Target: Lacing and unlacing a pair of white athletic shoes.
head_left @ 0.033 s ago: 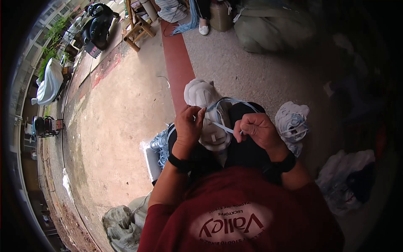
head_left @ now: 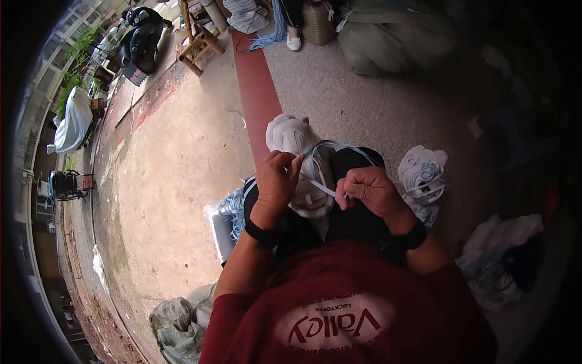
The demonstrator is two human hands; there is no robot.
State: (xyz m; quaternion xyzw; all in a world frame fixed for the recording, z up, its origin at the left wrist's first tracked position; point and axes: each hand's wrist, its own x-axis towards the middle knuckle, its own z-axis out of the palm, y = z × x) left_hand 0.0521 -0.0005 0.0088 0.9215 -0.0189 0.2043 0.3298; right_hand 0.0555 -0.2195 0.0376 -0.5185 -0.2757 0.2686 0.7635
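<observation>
A white shoe upper (head_left: 311, 197) lies across my lap between both hands, its tongue towards me. Beyond it, against it, sits another ribbed white piece (head_left: 290, 132), which looks like part of a shoe. My left hand (head_left: 277, 176) pinches at the upper's left edge, thumb and finger together on a light blue lace (head_left: 321, 186). To the right, my right hand (head_left: 368, 189) is closed on the same flat lace, which runs taut between the hands. A loose loop of blue lace (head_left: 345, 145) arches over the upper towards my right knee. The exact grip of the fingertips is partly hidden.
Blue laces (head_left: 233, 209) hang by my left thigh over a white box (head_left: 220, 236). White pieces bundled with blue laces (head_left: 423, 176) lie right. Large sacks (head_left: 394, 39) and a person's foot (head_left: 294, 42) are ahead; a bamboo stool (head_left: 200, 50) stands far left.
My left hand has shifted slightly right and its fingertips have come a little higher. The right hand has edged slightly left, and the lace stays stretched between them.
</observation>
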